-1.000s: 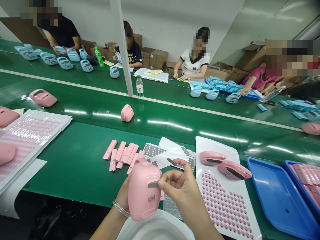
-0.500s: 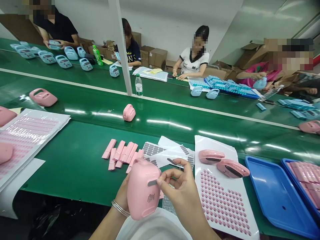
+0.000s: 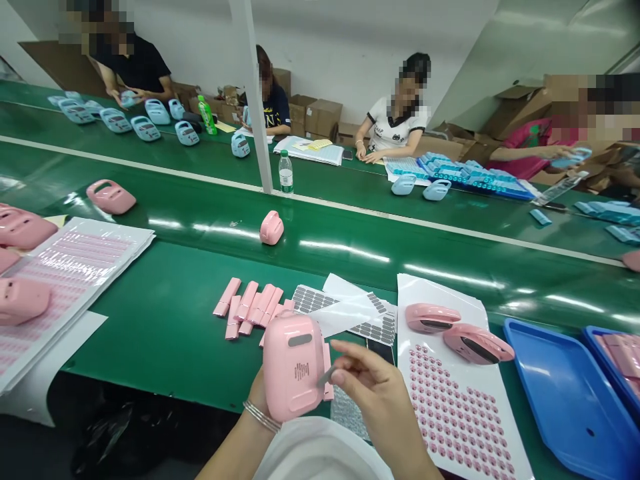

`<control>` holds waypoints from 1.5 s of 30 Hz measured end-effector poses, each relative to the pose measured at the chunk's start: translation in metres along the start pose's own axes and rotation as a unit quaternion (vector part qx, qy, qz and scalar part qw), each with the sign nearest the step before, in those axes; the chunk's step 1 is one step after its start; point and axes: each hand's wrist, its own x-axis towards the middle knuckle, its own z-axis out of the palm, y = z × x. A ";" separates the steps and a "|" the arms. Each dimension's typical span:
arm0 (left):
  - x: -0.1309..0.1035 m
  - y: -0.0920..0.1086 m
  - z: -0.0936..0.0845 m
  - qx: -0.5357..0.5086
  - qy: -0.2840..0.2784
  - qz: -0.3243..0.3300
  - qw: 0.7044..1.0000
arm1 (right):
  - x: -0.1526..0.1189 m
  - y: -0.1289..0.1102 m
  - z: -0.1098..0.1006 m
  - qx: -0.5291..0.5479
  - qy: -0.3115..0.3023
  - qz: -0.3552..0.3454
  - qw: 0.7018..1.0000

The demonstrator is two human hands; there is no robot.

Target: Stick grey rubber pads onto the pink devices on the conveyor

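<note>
A pink rounded housing (image 3: 287,380) is held up near the front edge of the green table by my left hand (image 3: 259,399), whose fingers are mostly hidden behind it. One grey oval sticker (image 3: 300,340) lies flat near the housing's top, above small printed text. On its right, my right hand (image 3: 370,393) pinches a second grey strip (image 3: 327,377) between thumb and forefinger, close to the housing's lower right side. Behind are several pink bars (image 3: 255,303) and sheets of grey oval stickers (image 3: 315,300).
At right, a sheet of round stickers (image 3: 450,413) bears two pink housings (image 3: 477,343), beside a blue tray (image 3: 570,393). Sticker sheets (image 3: 90,267) and more housings lie at left. One housing (image 3: 271,228) stands on the belt. Several people sit opposite with blue housings.
The housing has turned, showing the oval sticker apart from my fingers. My right hand has moved down along its side, now pinching a grey strip. The view has shifted slightly left.
</note>
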 end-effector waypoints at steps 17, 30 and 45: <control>0.008 0.004 -0.014 -0.004 -0.066 -0.013 0.998 | -0.011 -0.004 0.024 0.122 -0.004 0.068 0.990; 0.011 0.001 -0.007 0.009 0.039 0.020 0.999 | -0.014 0.007 0.027 0.046 0.035 0.026 0.998; 0.027 -0.007 -0.023 0.061 0.149 0.055 0.985 | 0.017 0.041 0.028 0.209 0.006 0.047 0.977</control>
